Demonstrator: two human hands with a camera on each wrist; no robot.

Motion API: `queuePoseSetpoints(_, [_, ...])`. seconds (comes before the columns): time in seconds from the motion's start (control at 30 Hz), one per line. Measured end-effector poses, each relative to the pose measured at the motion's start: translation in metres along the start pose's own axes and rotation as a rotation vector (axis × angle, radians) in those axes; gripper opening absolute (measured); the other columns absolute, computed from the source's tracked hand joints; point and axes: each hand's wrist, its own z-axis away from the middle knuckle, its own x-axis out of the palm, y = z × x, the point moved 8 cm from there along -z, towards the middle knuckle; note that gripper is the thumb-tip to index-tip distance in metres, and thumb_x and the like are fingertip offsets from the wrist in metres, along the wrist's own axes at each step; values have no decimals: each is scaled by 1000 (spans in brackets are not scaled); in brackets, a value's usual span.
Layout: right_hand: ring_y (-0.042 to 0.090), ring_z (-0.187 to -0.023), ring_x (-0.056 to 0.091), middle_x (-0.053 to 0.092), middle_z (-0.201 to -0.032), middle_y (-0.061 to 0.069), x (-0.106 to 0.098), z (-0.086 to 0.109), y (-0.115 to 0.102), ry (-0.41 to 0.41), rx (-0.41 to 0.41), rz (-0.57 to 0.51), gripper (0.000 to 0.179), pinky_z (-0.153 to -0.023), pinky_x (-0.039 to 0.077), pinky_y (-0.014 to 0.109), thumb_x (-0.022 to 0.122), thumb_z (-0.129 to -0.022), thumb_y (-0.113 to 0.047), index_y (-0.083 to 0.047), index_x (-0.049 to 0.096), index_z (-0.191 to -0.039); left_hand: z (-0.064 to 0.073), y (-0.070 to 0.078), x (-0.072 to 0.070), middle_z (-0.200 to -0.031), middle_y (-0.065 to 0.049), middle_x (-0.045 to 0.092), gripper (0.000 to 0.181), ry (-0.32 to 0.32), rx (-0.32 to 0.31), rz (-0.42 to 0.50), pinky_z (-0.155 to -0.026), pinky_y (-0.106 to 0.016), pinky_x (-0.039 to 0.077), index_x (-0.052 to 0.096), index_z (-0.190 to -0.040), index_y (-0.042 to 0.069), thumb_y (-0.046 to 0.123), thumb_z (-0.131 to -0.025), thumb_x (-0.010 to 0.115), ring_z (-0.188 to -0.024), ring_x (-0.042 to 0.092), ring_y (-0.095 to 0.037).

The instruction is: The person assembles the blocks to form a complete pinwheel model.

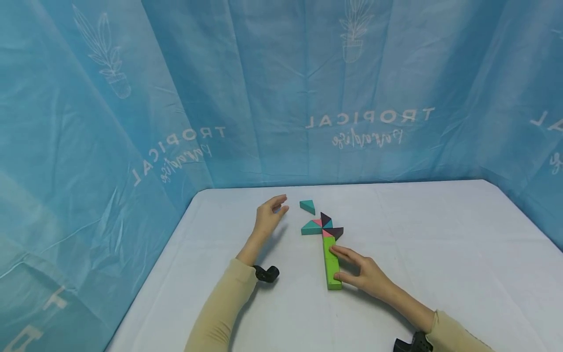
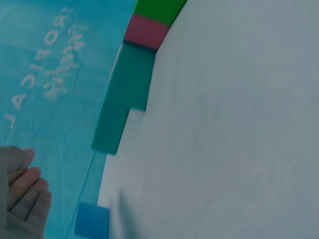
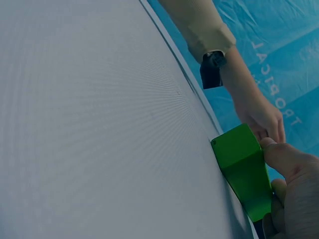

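Note:
My left hand [image 1: 269, 215] hovers above the table with fingers loosely bent and nothing between them. To its right lies a loose teal triangular block [image 1: 308, 206]. Nearer me, triangular blocks form a pinwheel shape: a teal one [image 1: 311, 230], small pink ones [image 1: 327, 233], a blue one [image 1: 328, 224] and dark ones [image 1: 325, 220]. A straight column of green blocks [image 1: 333, 274] runs from it toward me. My right hand [image 1: 365, 274] touches this column from the right, thumb near the close end and forefinger farther up. In the right wrist view the thumb lies along the green block's edge [image 3: 241, 164].
A white cloth covers the table [image 1: 418, 234]. Blue printed curtains [image 1: 272, 98] hang behind it and along its left side. Each wrist wears a black camera, one of them the left wrist camera [image 1: 267, 274].

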Motion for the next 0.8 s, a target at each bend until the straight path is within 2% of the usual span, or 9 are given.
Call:
queuePoseSetpoints(0.1, [33,-126,43,52,-134,12,4,1,14,8,-14,0,64,-101,39,43,73,-83,-11,0,43,-138,-3,-14,-16,-118,-15,63,35,81,-49,15,-94,-27,46,61,-119,-3,7,-87,67,-111,58,-27])
queuePoseSetpoints(0.2, [29,-126,45,53,-135,8,5,2,24,10,-30,3,64,-102,40,37,73,-83,-15,-4,43,-139,-1,-27,-25,-120,-16,62,36,111,-103,36,-95,-30,46,59,-121,-4,13,-90,65,-113,57,-28])
queuePoseSetpoints(0.33, [24,-126,45,53,-135,3,5,3,28,11,-44,-9,63,-102,39,32,72,-85,-22,-8,44,-140,4,-41,-26,-124,-18,58,41,76,-159,67,-97,-33,45,55,-126,-7,17,-93,61,-117,54,-30])
queuePoseSetpoints(0.57, [21,-127,44,52,-136,1,6,4,29,12,-40,-13,63,-103,38,33,72,-85,-25,-8,44,-140,17,-61,-19,-131,-19,53,42,-5,-287,145,-101,-31,41,49,-131,-7,8,-93,59,-124,48,-29])
queuePoseSetpoints(0.63, [21,-127,44,52,-136,1,6,5,29,11,-36,-15,64,-103,38,33,72,-85,-25,-8,44,-140,18,-62,-17,-132,-20,51,42,-19,-292,167,-101,-32,40,48,-131,-8,4,-92,59,-125,47,-30])
queuePoseSetpoints(0.7, [21,-127,44,51,-137,0,6,4,29,9,-29,-23,64,-103,38,33,72,-85,-25,-8,44,-140,18,-61,-16,-132,-22,51,42,-29,-271,183,-101,-31,40,48,-131,-9,0,-91,59,-125,46,-32])
queuePoseSetpoints(0.77, [21,-128,44,51,-137,-1,6,4,29,6,-24,-28,64,-103,38,34,72,-85,-25,-9,43,-140,19,-50,-17,-132,-26,49,43,-47,-263,196,-101,-35,40,47,-131,-11,-3,-90,59,-124,46,-35])
queuePoseSetpoints(0.8, [21,-128,44,51,-137,-1,6,4,29,5,-22,-29,65,-103,38,34,72,-85,-25,-9,43,-141,19,-50,-16,-132,-27,49,43,-49,-250,198,-100,-36,41,47,-130,-12,-4,-90,59,-123,46,-37])
